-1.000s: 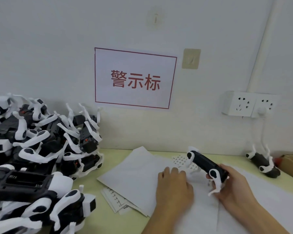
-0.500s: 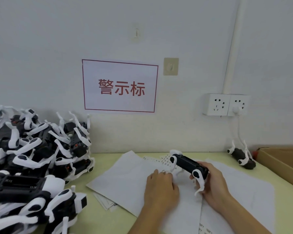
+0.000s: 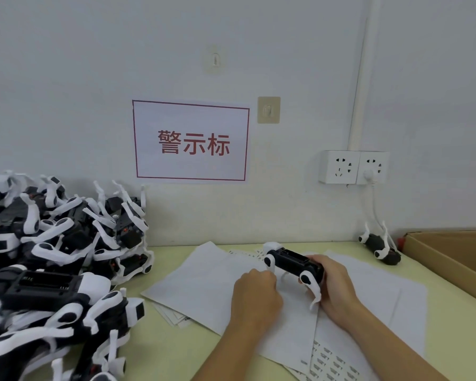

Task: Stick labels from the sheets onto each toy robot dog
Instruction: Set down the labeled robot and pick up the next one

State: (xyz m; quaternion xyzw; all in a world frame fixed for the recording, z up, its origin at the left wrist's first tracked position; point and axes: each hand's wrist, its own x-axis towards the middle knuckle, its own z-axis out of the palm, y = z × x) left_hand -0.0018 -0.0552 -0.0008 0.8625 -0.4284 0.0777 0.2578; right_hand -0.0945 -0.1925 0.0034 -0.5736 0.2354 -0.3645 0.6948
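gripping the toy robot dog [image 3: 293, 264] belly-up in the right hand [image 3: 334, 284], just over the label sheets [image 3: 204, 287]. left hand [image 3: 254, 295] now curled into a fist beside the dog, flat a second ago; likely pinching a label, cannot tell. unlabelled pile [image 3: 52, 265] waiting far left of the dog.

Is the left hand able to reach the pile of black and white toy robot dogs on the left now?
Probably yes. The left hand rests on the white paper sheets, and only bare table lies between it and the pile.
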